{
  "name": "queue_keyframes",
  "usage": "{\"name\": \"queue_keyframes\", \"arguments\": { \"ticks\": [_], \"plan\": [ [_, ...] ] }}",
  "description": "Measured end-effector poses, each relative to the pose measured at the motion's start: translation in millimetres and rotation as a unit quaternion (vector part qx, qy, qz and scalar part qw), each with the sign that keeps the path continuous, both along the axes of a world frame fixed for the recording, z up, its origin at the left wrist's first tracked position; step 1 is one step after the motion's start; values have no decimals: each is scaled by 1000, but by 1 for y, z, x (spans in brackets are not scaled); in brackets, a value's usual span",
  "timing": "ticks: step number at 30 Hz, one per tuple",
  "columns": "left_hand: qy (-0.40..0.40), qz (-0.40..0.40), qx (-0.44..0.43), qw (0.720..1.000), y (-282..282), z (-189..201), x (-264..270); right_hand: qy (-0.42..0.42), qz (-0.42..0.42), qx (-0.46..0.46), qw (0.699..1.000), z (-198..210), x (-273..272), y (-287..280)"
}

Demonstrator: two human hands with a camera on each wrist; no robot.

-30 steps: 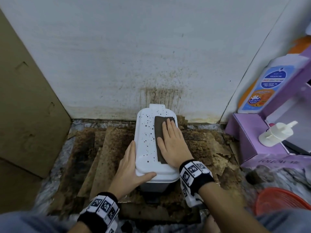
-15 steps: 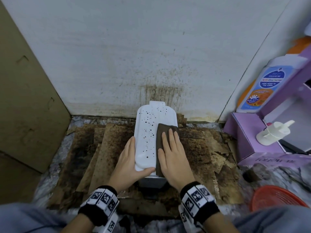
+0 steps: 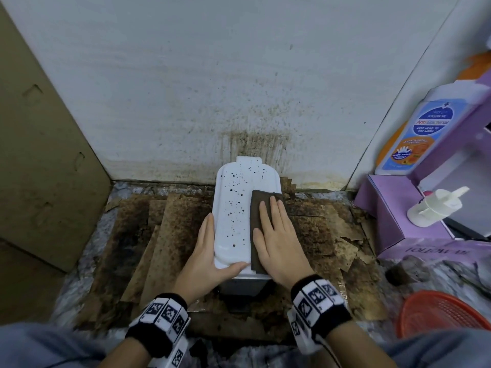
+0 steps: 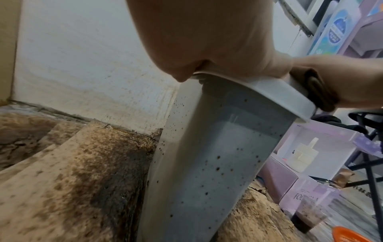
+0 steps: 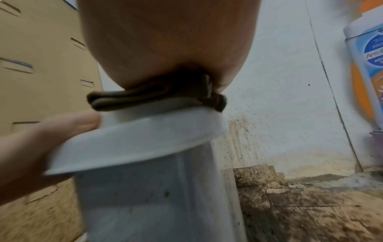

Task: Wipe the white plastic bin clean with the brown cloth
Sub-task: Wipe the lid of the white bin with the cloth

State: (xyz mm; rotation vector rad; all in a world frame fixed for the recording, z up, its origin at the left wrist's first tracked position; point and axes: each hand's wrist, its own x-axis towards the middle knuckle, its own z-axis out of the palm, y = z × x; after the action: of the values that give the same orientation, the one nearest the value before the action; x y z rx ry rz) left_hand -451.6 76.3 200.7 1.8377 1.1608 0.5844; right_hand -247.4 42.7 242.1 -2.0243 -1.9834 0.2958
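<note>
The white plastic bin [image 3: 233, 208] stands on the floor against the wall, and dark spots dot the left half of its top. A folded brown cloth [image 3: 256, 216] lies along the right half of the top. My right hand [image 3: 276, 235] presses flat on the cloth, fingers straight and pointing at the wall. My left hand [image 3: 208, 248] rests against the bin's left side, its thumb lying across the near rim. In the left wrist view the bin's speckled side [image 4: 207, 163] runs down to the floor. In the right wrist view the cloth [image 5: 145, 98] is squeezed between palm and lid [image 5: 145, 139].
Stained, peeling cardboard sheets [image 3: 164, 235] cover the floor around the bin. A brown cardboard panel [image 3: 39, 155] stands at the left. At the right are a purple box [image 3: 393, 216], a wash bottle [image 3: 414, 134] and a white pump [image 3: 435, 205]. An orange basket [image 3: 441, 314] lies near right.
My right hand slid the cloth back toward me along the right half of the top, then stayed about there. The left hand has kept its place on the bin.
</note>
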Motion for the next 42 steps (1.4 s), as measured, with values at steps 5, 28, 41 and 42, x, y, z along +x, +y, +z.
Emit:
{"name": "queue_keyframes", "arguments": {
  "ticks": [5, 28, 41, 42],
  "plan": [
    [-13, 7, -4, 1000, 0, 0, -1, 5, 29, -53, 998, 10, 19, 43],
    [17, 5, 40, 999, -1, 1, -1, -38, 5, 15, 999, -1, -7, -28],
    [-15, 2, 34, 999, 1, -3, -1, -72, 88, -50, 992, 10, 41, 93],
    [-15, 2, 34, 999, 2, -3, -1, -77, 88, -53, 992, 11, 44, 105]
  ]
}}
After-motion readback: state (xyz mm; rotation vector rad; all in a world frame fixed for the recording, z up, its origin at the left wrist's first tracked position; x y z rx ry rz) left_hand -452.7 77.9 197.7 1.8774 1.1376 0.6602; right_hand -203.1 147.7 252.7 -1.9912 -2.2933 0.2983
